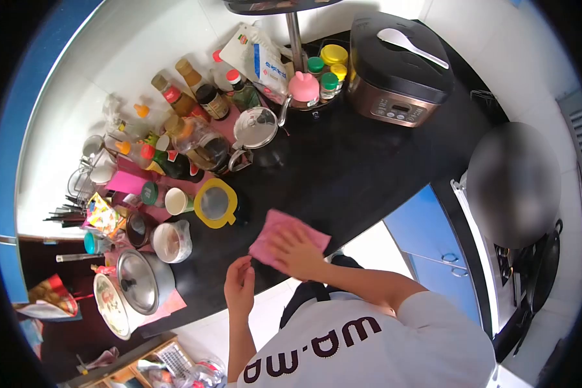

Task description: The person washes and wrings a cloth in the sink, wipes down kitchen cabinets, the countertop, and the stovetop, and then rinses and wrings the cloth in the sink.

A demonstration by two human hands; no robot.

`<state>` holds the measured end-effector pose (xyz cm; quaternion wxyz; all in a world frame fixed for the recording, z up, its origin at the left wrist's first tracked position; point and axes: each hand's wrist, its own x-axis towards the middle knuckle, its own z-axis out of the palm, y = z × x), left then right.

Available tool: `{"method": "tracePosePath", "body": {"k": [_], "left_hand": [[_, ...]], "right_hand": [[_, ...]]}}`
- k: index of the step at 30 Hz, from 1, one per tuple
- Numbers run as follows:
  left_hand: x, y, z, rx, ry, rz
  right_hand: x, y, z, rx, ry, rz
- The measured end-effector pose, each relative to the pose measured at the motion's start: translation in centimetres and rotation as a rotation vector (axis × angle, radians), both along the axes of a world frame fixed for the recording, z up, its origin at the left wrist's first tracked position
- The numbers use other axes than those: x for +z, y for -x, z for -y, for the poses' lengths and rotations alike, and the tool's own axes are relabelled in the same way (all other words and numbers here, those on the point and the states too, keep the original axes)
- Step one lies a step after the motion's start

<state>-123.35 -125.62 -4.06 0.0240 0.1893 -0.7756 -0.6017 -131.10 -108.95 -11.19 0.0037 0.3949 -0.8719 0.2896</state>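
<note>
Pink cloth under right hand, lettered shirt

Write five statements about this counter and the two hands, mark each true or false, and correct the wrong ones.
1. The right hand lies on a pink cloth. True.
2. A white plastic paddle lies beside the black-and-copper rice cooker. False: it lies on top of the cooker's closed lid.
3. A round silver lid with a black knob sits on a silver metal pot. True.
4. The left hand rests on the rice cooker. False: it is by the cloth, well away from the cooker.
5. A pink container with ear-like tips stands beside a green-capped jar. True.
</note>
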Motion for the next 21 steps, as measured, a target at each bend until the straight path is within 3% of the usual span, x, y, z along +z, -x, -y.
{"method": "tracePosePath", "body": {"k": [5,9,14,17,18,21], "left_hand": [[1.3,1.2,1.2,-0.080,0.029,-0.072],[0.4,-0.2,1.6,-0.053,0.088,-0.057],[-0.9,0.2,-1.6,-0.078,0.049,0.052],[-0.5,3.4,-5.5,-0.129,0.035,0.052],[-0.1,4.7,-7.0,-0.156,0.042,0.047],[1.2,9.6,-11.2,-0.266,0.037,-0.016]], "right_hand": [[-1.7,3.8,-2.0,0.097,0.106,-0.077],[-1.8,11.7,-7.1,-0.342,-0.035,-0.293],[-3.9,21.4,-6.6,-0.545,-0.078,-0.393],[-4.1,22.6,-6.5,-0.538,-0.051,-0.344],[-4.2,22.7,-7.4,-0.428,-0.102,-0.243],[-4.0,19.7,-13.6,-0.431,0.052,-0.344]]}}
